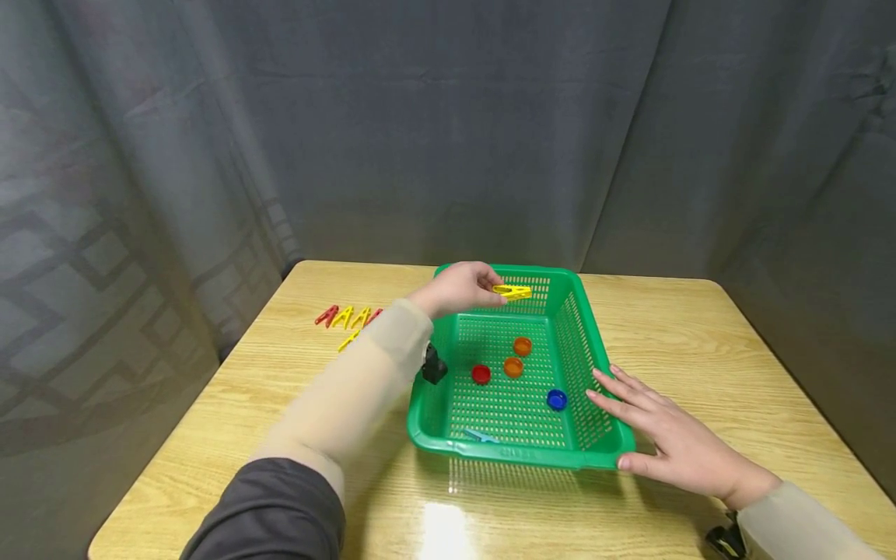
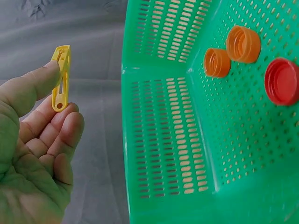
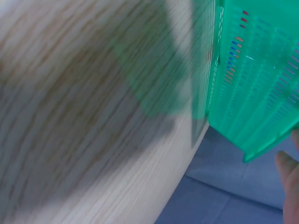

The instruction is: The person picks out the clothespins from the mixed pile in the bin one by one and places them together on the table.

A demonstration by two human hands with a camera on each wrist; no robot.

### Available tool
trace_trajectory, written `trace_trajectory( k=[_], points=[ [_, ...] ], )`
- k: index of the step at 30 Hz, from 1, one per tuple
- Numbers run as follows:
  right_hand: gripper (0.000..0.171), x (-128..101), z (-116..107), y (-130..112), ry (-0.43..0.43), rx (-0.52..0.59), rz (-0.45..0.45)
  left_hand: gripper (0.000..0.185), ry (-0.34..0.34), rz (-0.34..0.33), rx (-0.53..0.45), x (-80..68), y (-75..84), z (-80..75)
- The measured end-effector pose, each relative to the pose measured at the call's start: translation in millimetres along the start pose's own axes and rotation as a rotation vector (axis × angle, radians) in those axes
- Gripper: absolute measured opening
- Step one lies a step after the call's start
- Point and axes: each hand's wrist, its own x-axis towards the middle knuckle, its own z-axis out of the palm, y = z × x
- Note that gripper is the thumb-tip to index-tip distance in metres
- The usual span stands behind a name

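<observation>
A green plastic basket (image 1: 586,350) sits on the wooden table (image 1: 700,342). Over its far left corner my left hand (image 1: 458,286) pinches a yellow clothespin (image 1: 512,292) between thumb and fingers; the left wrist view shows the clothespin (image 2: 61,77) held beside the basket wall (image 2: 163,140). Inside the basket lie two orange caps (image 1: 522,346) (image 1: 513,367), a red cap (image 1: 481,375), a blue cap (image 1: 556,400) and a light blue clothespin (image 1: 480,435). My right hand (image 1: 668,439) lies flat with straight fingers against the basket's near right corner.
Several red and yellow clothespins (image 1: 348,319) lie on the table left of the basket. A small black object (image 1: 432,365) shows by my left forearm at the basket's left rim. Grey curtains hang close behind and beside the table.
</observation>
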Motion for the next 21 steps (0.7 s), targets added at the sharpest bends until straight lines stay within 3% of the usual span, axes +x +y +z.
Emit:
trace_trajectory(
  k=[13, 21],
  points=[
    [0.081, 0.1, -1.5, -1.2, 0.002, 0.005, 0.0, 0.032, 0.056, -0.022, -0.066, -24.9, -13.6, -29.1],
    [0.081, -0.1, -1.0, -1.4, 0.001, 0.006, 0.001, 0.032, 0.102, -0.056, -0.075, -44.5, -31.7, -51.2]
  ],
)
